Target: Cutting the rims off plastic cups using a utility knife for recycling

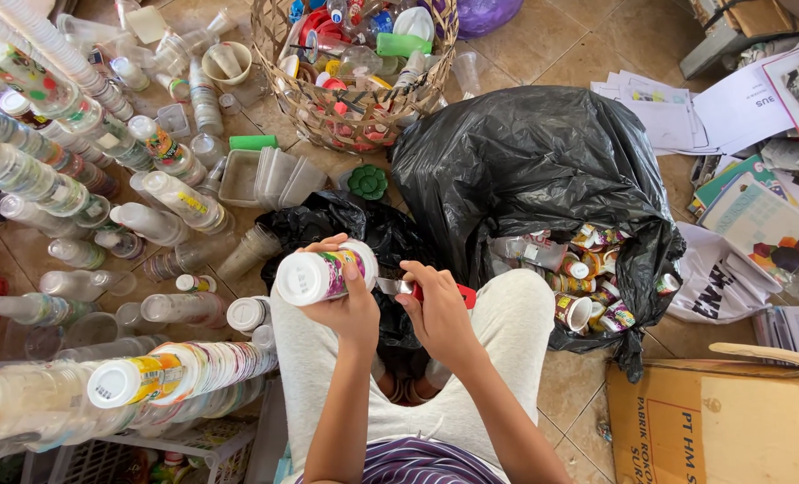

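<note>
Holding cup (320,274) | black bag (534,170) right | cup stacks (68,134) left

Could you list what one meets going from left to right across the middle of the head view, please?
Stacked clear plastic cups → left hand gripping a white-capped labelled cup → right hand with a red-handled cutter → black plastic bag spilling small cups → papers and booklets.
</note>
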